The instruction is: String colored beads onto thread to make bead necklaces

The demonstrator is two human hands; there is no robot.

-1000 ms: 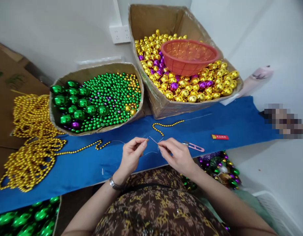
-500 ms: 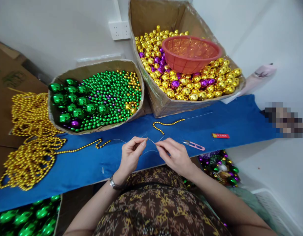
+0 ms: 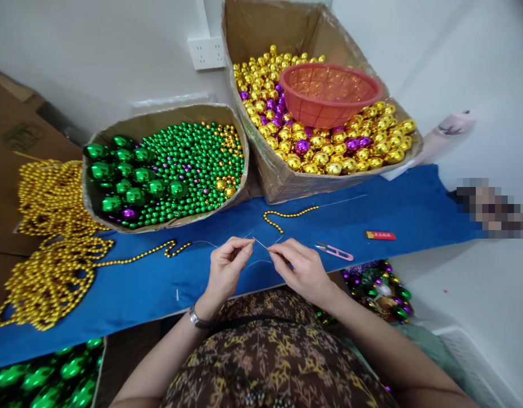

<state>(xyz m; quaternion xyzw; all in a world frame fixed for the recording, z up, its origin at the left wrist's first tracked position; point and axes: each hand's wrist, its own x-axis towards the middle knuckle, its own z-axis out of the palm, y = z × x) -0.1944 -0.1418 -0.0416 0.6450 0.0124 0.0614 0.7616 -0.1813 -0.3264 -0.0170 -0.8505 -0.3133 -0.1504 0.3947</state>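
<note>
Pinches a needle or thread (image 3: 261, 244) between left hand (image 3: 227, 265) and right hand (image 3: 302, 268), near gold beads (image 3: 289, 216) on bench (image 3: 137, 294).

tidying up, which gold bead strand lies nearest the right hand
The short strand, just beyond the right hand; the other strand runs left into the gold heap.

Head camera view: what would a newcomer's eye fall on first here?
Probably the big cardboard box at the back, heaped with shiny gold balls, a red basket resting on top. Left of it, a smaller box gleams with green beads. In front, a thin, needle-like piece bridges the gap between the left hand and right hand.
</note>
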